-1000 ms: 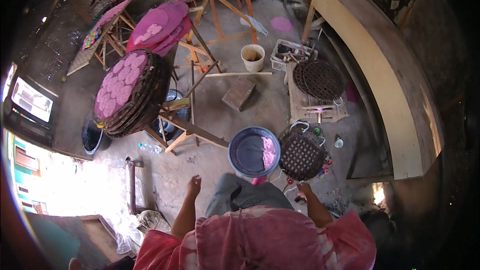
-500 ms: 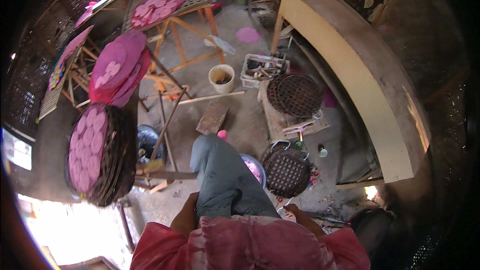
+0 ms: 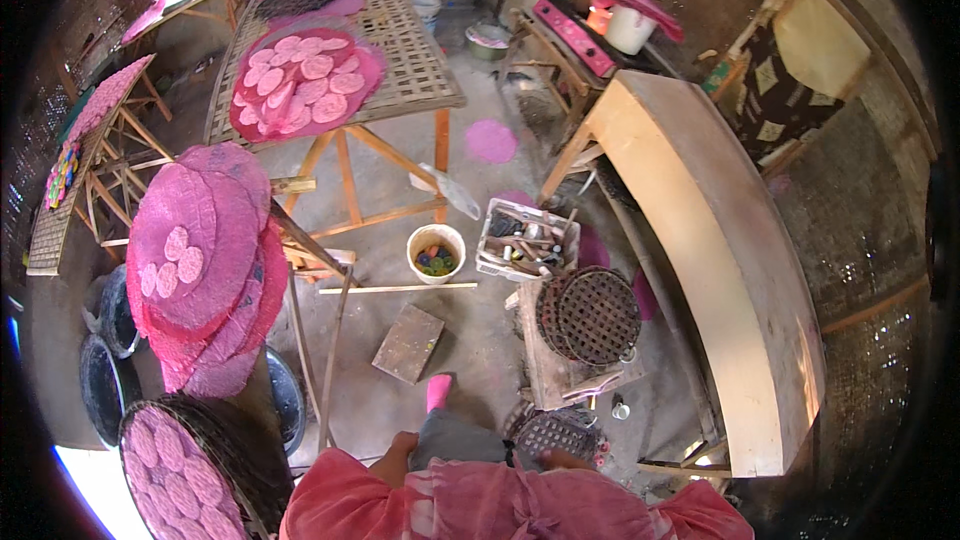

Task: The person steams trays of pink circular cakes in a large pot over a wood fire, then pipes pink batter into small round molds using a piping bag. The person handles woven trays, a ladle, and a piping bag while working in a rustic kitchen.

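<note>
Below me, my left hand (image 3: pixel 402 447) is at the left side of my grey trousers (image 3: pixel 445 443), next to my thigh. Only part of it shows past the pink sleeve, and its fingers cannot be made out. My right hand (image 3: pixel 563 459) is just in front of my shirt, mostly hidden. Closest to it is a dark woven plastic basket (image 3: pixel 558 437) on the floor. I cannot see anything held in either hand. A pink-socked foot (image 3: pixel 438 391) shows ahead of my knee, near a low wooden block (image 3: pixel 408 342).
Pink discs lie on a round woven tray (image 3: pixel 180 470) at left. Pink netted sheets (image 3: pixel 205 250) are stacked beyond it. A lattice-topped table (image 3: pixel 410 50) stands ahead. Near the middle are a cream bucket (image 3: pixel 436 253), a tool crate (image 3: pixel 527 240) and dark round baskets (image 3: pixel 598 315). A long bench (image 3: pixel 720 240) is at right.
The view has tilted up and forward, so more of the far room shows. My legs and hands now sit lower in the picture and show less.
</note>
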Tool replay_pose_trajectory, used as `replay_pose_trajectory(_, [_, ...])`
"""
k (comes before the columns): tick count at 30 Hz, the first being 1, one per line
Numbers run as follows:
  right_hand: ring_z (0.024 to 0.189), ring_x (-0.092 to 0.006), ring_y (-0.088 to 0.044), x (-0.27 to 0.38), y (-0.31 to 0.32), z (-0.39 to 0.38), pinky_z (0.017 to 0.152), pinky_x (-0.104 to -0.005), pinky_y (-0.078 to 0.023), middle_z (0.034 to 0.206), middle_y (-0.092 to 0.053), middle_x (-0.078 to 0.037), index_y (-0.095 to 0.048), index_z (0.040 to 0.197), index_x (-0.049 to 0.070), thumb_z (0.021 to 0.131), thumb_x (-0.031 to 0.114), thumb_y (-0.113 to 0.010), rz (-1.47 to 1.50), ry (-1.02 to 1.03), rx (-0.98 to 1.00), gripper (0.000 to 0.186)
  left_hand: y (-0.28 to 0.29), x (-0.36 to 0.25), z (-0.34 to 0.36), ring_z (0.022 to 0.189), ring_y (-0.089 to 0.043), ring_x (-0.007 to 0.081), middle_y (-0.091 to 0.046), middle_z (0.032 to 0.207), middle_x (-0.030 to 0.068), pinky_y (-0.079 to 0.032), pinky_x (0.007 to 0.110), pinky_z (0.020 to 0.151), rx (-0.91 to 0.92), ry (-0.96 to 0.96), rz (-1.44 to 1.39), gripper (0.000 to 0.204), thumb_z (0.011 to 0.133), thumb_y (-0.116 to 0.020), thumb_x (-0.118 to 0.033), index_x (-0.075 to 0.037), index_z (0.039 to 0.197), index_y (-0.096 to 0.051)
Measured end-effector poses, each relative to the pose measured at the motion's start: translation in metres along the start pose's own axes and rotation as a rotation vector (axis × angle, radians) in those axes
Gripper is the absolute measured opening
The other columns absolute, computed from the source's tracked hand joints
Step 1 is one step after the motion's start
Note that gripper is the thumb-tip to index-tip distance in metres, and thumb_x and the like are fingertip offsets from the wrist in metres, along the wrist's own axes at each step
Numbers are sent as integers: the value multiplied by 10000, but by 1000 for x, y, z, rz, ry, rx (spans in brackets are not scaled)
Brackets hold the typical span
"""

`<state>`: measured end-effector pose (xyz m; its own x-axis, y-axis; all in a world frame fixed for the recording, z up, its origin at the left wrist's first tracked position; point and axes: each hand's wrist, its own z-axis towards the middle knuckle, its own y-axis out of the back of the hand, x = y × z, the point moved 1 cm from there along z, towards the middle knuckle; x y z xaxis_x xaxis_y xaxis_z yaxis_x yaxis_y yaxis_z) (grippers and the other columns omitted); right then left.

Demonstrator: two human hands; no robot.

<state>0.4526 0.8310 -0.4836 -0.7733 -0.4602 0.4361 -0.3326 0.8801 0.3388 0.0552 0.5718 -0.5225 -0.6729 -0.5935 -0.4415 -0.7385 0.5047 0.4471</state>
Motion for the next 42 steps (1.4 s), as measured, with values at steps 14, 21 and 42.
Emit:
replay_pose_trajectory(14, [1130, -385, -502, 195, 238, 9, 940, -439, -420, 1243, -478, -262, -429, 1301, 23, 821, 440, -592, 260, -184, -636, 657, 86, 9, 17, 1070, -566, 385, -596, 1112, 256, -463, 404, 908, 127, 147, -367, 576, 862, -444, -521, -76, 1202, -575])
replay_pose_trajectory(21, [1038, -342, -584, 117, 221, 83, 896, -401, -448, 1116, -612, -208, -603, 1149, 52, 798, 487, -563, 231, -135, -92, 561, 232, -31, 94, 1099, -551, 379, -565, 1170, 260, -445, 403, 930, -136, 370, -628, 680, 833, -479, -586, -21, 1201, -559])
replay_pose_trajectory(42, [941, -289, -608, 175, 152, 37, 827, -377, -470, 989, -641, -125, -623, 992, 53, 897, 263, -562, 1391, -241, -453, 238, 353, -260, 354, 927, -622, 370, -638, 1022, 203, -484, 460, 802, 419, -500, 502, 527, 835, -577, -458, -55, 1174, -560])
